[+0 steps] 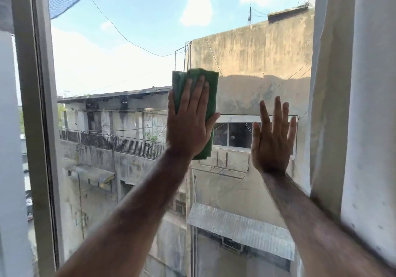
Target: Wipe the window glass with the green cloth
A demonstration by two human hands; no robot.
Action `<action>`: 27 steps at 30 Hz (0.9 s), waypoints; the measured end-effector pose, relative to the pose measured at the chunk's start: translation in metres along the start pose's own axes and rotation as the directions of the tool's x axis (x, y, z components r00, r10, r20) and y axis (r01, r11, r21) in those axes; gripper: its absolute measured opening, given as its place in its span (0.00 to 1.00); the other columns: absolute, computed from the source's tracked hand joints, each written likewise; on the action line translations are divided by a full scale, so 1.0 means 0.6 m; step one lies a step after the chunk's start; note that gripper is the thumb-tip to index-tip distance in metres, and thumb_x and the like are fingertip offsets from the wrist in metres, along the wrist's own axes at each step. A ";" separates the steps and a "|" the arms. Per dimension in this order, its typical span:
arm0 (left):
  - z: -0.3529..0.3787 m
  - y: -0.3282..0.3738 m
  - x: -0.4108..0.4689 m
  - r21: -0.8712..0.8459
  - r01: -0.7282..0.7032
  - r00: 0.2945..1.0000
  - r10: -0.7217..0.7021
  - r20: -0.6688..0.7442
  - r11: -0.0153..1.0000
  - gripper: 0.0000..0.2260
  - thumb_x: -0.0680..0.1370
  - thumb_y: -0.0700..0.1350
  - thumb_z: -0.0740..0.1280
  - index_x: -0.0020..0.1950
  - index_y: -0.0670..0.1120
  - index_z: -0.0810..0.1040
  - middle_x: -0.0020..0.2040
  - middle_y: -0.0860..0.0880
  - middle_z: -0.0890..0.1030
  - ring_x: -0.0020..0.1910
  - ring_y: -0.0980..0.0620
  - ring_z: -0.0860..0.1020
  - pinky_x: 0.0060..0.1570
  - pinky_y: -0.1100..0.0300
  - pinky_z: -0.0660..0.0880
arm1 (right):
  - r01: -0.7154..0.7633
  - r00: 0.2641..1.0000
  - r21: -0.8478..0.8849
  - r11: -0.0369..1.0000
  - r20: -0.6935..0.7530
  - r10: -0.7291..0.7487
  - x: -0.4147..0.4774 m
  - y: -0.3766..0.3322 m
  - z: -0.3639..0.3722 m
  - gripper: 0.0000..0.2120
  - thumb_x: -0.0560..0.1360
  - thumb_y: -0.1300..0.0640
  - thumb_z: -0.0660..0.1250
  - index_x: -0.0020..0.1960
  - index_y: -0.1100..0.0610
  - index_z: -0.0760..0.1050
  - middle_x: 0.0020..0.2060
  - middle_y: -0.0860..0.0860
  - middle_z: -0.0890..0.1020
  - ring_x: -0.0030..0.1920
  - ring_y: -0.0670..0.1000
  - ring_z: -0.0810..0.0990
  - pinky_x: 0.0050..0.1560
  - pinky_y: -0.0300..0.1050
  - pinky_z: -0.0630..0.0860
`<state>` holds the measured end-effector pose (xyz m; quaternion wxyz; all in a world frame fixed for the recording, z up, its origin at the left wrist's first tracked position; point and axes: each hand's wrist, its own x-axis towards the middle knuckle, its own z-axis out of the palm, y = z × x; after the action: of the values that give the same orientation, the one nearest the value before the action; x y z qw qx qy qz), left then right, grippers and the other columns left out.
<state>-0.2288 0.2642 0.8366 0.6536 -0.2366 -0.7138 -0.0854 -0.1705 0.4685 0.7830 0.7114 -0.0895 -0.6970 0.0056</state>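
— Where does the green cloth [196, 96] sit?

— It is folded and pinned flat against the window glass [120, 47] under the person's left hand [189, 124]. The palm and four straight fingers lie over its lower and middle part; the cloth's top edge shows above the fingertips, one long edge runs out past the thumb side, and a corner hangs below the heel of the hand.

— So the hand is not clenched round it?

— No. The left hand is flat, fingers together and pointing up, thumb angled out toward the other hand. It presses the cloth rather than pinching it.

— And the right hand [273, 139]?

— It is bare, spread wide, fingers fanned and pointing up, palm toward the glass, beside the cloth hand and a little lower. Whether the palm actually touches the pane cannot be told.

— What lies around the two hands?

— Out past the left hand stands the window frame [32, 105]; just beyond the right hand's little finger hangs a pale curtain [347, 96]. Through the glass behind both hands stand weathered concrete buildings [252, 58], with sky above the fingertips.
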 end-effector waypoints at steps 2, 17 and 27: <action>0.003 0.019 0.041 -0.010 0.116 0.992 -0.116 -0.042 0.993 0.34 0.86 0.64 0.53 0.84 0.43 0.59 0.85 0.44 0.61 0.84 0.41 0.58 0.81 0.35 0.56 | 0.001 1.000 0.006 1.000 -0.005 -0.001 0.000 -0.004 -0.002 0.29 0.90 0.44 0.44 0.88 0.51 0.60 0.89 0.57 0.57 0.89 0.60 0.55 0.89 0.59 0.45; 0.029 0.042 -0.289 -0.010 -0.366 0.908 0.360 0.213 0.931 0.32 0.87 0.61 0.54 0.86 0.46 0.54 0.87 0.48 0.54 0.86 0.45 0.52 0.79 0.35 0.58 | -0.007 0.999 0.027 1.000 -0.051 0.008 0.005 -0.004 -0.007 0.27 0.91 0.46 0.47 0.86 0.52 0.66 0.87 0.59 0.63 0.88 0.62 0.60 0.87 0.68 0.56; 0.019 0.105 0.016 -0.031 -0.038 0.997 0.040 0.061 0.999 0.32 0.87 0.60 0.51 0.86 0.45 0.53 0.87 0.47 0.55 0.86 0.44 0.52 0.81 0.34 0.56 | -0.004 0.999 0.034 0.999 -0.049 0.005 0.007 -0.004 -0.010 0.26 0.91 0.47 0.47 0.85 0.53 0.67 0.86 0.59 0.64 0.87 0.62 0.61 0.86 0.69 0.58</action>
<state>-0.2108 0.3265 0.8327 0.6291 -0.2626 -0.7276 -0.0759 -0.1649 0.4658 0.7875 0.7296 -0.0792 -0.6791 0.0169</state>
